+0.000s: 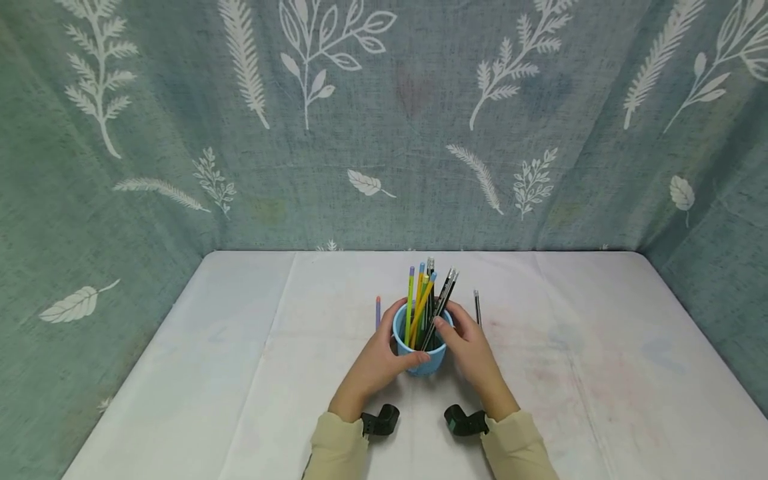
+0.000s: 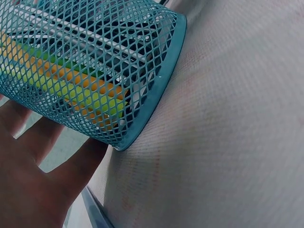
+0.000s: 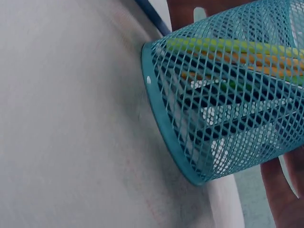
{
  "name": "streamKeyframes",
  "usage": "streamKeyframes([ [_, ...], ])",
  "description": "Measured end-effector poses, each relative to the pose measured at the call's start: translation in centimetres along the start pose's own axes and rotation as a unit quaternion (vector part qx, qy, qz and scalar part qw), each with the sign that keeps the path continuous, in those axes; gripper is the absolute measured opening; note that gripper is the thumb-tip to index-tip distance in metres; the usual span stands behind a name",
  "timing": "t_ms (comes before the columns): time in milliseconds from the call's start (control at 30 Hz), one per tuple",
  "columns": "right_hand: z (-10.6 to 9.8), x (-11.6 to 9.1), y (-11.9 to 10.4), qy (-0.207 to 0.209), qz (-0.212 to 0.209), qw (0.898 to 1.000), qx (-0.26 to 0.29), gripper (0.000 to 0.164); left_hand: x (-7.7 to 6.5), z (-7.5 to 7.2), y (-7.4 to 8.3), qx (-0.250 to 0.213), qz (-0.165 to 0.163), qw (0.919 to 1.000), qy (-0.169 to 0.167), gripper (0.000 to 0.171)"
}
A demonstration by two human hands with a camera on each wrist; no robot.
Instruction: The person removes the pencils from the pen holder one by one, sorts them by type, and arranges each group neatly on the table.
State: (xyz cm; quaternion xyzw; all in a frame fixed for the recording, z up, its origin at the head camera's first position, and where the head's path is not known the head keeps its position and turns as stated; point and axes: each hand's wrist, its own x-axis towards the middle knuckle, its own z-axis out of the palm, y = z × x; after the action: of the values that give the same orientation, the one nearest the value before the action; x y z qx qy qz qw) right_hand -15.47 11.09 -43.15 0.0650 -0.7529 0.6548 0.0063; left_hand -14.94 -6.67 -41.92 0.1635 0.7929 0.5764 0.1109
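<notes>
Between the two hands a light blue mesh pencil cup [image 1: 437,362] stands upright on the table, also seen close up in the left wrist view as a mesh wall [image 2: 156,90]. Several pencils [image 1: 411,300] lean inside it, some yellow and green, others black [image 1: 445,293]. My left hand [image 1: 377,360] holds the cup's left side, its thumb across the front below the rim. Around the right side curls my right hand [image 1: 474,350], thumb at the rim beside the black pencils. The far fingers of both hands are partly hidden behind the cup in the head view.
A purple pencil [image 1: 378,312] with a reddish end lies on the white tabletop [image 1: 300,373], left of the cup. Another black pencil [image 1: 477,307] lies to the right, behind the right hand. A green leaf-patterned curtain [image 1: 414,220] hangs behind the table.
</notes>
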Motion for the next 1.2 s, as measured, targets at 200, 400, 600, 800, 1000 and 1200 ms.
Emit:
streamKeyframes([
  [200,0.2,-0.5,-1.6,0.035,0.000,0.999,0.017,0.031,0.1,0.1,-0.1,-0.003,-0.002,1.0000,0.002,0.085],
  [400,0.2,0.0,-0.3,0.052,0.001,0.998,0.031,0.028,0.2,0.0,-0.3,0.002,-0.004,1.0000,0.004,0.084],
  [600,-0.3,0.3,1.0,0.058,-0.048,0.995,-0.063,0.027,0.3,0.1,-0.3,0.000,-0.001,1.0000,0.000,0.084],
  [800,-0.5,0.3,0.8,0.050,-0.070,0.992,-0.091,0.024,0.4,0.0,-0.2,0.003,0.002,1.0000,0.000,0.084],
  [1000,-1.1,-0.4,-1.1,-0.008,-0.051,0.995,-0.089,0.021,0.4,0.0,-0.2,0.001,-0.008,1.0000,-0.006,0.083],
  [1200,-2.1,-0.2,-0.5,-0.049,-0.054,0.992,-0.107,0.025,0.5,0.2,-0.3,-0.001,-0.003,1.0000,-0.003,0.082],
])
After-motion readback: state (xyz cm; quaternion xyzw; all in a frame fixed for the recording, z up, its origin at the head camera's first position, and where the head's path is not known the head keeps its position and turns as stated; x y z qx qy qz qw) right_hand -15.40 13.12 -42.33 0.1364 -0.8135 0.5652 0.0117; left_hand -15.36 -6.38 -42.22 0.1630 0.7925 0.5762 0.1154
